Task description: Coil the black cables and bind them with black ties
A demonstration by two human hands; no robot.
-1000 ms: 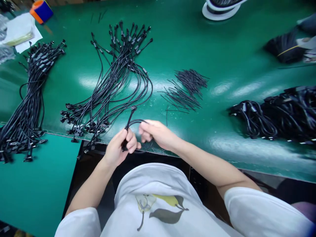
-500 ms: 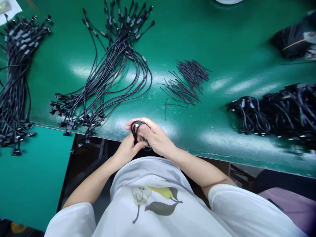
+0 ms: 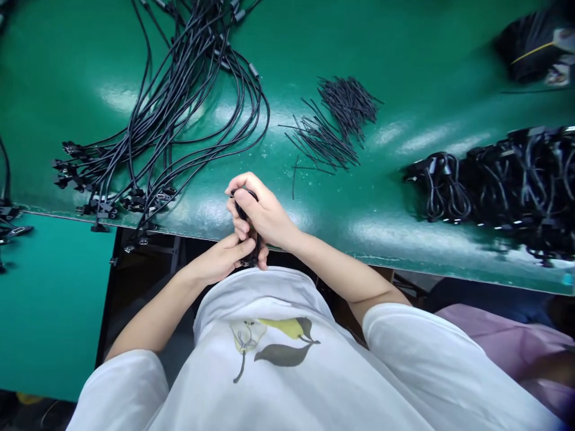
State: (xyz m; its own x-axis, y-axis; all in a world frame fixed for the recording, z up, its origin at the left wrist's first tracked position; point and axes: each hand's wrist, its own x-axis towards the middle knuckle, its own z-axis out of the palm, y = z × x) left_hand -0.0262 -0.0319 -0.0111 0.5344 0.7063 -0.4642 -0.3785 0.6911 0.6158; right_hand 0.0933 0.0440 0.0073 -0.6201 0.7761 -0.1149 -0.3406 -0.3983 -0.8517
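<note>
A coiled black cable is held between my two hands, close to my body at the table's front edge. My left hand pinches the lower end of the coil. Around its upper end, the fingers of my right hand are closed. My fingers cover much of the coil. Up and to the left lies a loose bundle of black cables, its connectors near the edge. Short black ties lie in a pile to the right, beyond my hands.
Coiled cables stand in a row on the green table at right. Behind them is a dark bundle with a yellow band. A person in pink sits at lower right. More cables lie at far left.
The view has shifted, so the table items appear higher. My right hand has moved up over the coil's top, while my left hand holds its lower end. The coil now looks narrower.
</note>
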